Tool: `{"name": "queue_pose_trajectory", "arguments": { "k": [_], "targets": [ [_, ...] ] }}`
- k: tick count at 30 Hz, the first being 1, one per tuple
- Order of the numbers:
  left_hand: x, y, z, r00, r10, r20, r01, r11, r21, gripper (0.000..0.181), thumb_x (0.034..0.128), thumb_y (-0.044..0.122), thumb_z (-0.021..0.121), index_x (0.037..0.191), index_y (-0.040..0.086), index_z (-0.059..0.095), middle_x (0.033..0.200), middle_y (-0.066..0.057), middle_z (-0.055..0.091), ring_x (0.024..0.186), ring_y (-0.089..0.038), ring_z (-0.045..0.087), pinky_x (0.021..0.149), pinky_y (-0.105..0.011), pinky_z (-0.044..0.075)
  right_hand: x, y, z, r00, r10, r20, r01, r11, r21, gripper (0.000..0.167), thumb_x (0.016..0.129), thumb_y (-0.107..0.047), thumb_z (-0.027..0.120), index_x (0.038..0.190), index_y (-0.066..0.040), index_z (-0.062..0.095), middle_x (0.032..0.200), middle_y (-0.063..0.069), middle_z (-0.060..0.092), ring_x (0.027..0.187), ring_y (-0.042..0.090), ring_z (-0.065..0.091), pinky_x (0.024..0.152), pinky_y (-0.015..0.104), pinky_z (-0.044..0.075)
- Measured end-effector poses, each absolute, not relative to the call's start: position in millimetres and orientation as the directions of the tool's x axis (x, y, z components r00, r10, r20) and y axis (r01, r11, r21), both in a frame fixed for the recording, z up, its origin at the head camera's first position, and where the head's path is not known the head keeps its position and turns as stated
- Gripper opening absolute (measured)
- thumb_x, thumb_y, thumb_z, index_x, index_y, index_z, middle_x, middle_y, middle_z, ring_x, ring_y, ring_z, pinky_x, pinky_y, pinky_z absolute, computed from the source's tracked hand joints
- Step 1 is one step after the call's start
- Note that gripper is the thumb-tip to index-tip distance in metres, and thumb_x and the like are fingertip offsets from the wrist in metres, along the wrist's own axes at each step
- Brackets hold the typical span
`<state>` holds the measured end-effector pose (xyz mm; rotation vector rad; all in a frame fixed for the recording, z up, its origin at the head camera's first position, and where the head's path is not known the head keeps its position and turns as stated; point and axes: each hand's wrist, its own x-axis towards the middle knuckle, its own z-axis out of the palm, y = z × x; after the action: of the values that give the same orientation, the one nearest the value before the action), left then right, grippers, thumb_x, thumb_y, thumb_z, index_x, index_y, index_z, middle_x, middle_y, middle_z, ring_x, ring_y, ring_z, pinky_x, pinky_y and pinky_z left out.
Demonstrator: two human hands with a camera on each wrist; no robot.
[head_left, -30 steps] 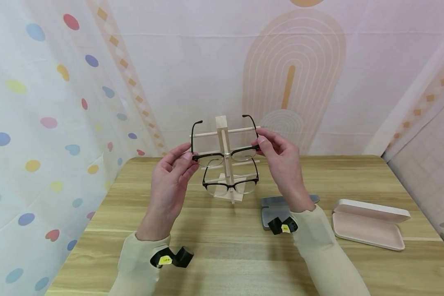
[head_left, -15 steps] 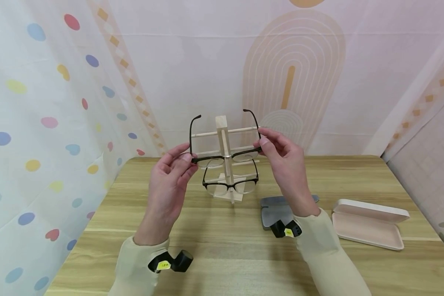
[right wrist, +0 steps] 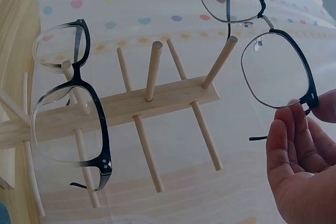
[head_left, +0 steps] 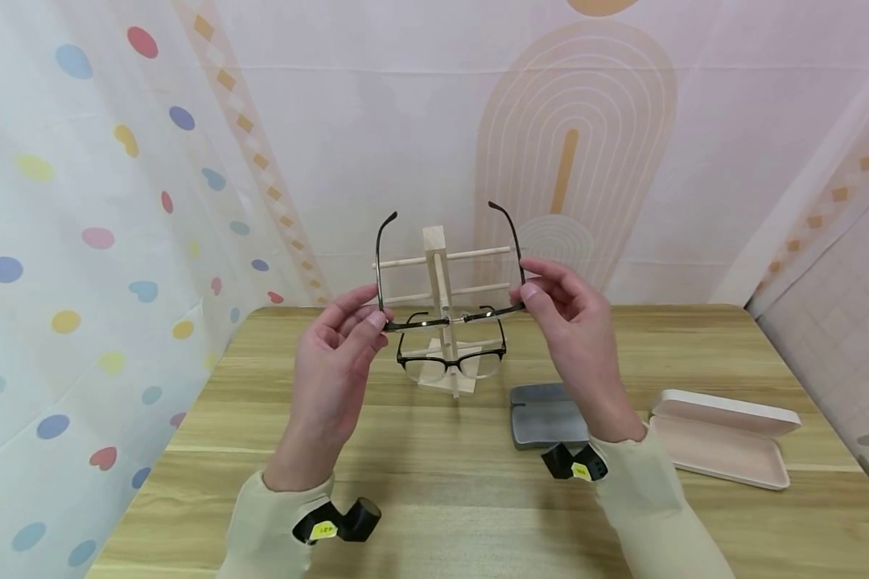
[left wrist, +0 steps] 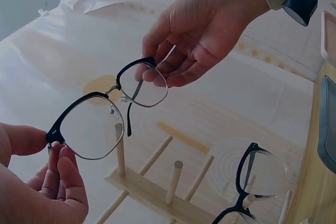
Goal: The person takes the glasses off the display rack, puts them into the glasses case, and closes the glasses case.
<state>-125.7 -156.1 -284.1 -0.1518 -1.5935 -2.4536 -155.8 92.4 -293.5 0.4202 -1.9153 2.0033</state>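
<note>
Both hands hold one pair of dark-browed glasses [head_left: 423, 325] in the air in front of the wooden stand [head_left: 434, 241]. The left hand [head_left: 333, 362] pinches one outer corner of the frame between thumb and fingers, the right hand [head_left: 575, 334] the other, so each set of fingers is narrow on the frame. From the head, the brow line crosses the stand's post and the two temples stand unfolded, tips upward; whether frame and stand touch cannot be told there. The right wrist view settles it, showing a gap between the lenses and the nearest peg. Both wrist views also bring out the metal bridge, clear nose pads and thin lower rims, which are hard to make out from above. A second pair of glasses [head_left: 452, 366] sits low on the stand; the right wrist view shows its bridge beside a front peg. Only the head view takes in the whole layout: on the worktop [head_left: 420, 498], an open grey case [head_left: 546, 422] lies right of the stand, partly behind the right forearm, with an open pale case [head_left: 724, 457] farther right.
</note>
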Motion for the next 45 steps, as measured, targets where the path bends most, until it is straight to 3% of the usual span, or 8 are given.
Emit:
{"name": "queue_pose_trajectory", "arguments": {
  "k": [20, 33, 45],
  "targets": [
    [-110, -147, -294, -0.965, -0.103, 0.243, 0.262, -0.272, 0.926, 0.032, 0.0941, -0.013, 0.063, 0.121, 0.003, 0.07, 0.096, -0.004, 0.069, 0.094, -0.018, 0.07, 0.081, -0.023, 0.056, -132, 109, -304, -0.875, 0.065, 0.481, -0.476, 0.078, -0.876, 0.027, 0.102, -0.006, 0.063, 0.128, -0.009, 0.068, 0.098, 0.005, 0.07, 0.09, 0.021, 0.064, 0.075, 0.024, 0.051],
    [-102, -138, -303, -0.965, -0.096, 0.242, 0.256, -0.185, 0.949, 0.035, 0.0909, -0.013, 0.067, 0.125, -0.005, 0.066, 0.096, -0.004, 0.072, 0.086, -0.014, 0.068, 0.075, -0.024, 0.058, -125, 121, -312, -0.836, 0.081, 0.542, -0.542, 0.029, -0.84, 0.04, 0.098, 0.007, 0.063, 0.137, -0.001, 0.063, 0.095, 0.005, 0.072, 0.08, 0.015, 0.065, 0.072, 0.021, 0.055],
    [-99, -128, -307, -0.962, -0.08, 0.263, 0.273, -0.166, 0.948, 0.034, 0.09, -0.013, 0.07, 0.123, -0.006, 0.067, 0.098, -0.007, 0.072, 0.087, -0.017, 0.07, 0.08, -0.029, 0.061, -116, 131, -315, -0.858, 0.107, 0.503, -0.499, 0.064, -0.864, 0.033, 0.098, 0.004, 0.065, 0.131, 0.0, 0.065, 0.098, 0.007, 0.073, 0.083, 0.016, 0.068, 0.072, 0.022, 0.058]
  ]
}}
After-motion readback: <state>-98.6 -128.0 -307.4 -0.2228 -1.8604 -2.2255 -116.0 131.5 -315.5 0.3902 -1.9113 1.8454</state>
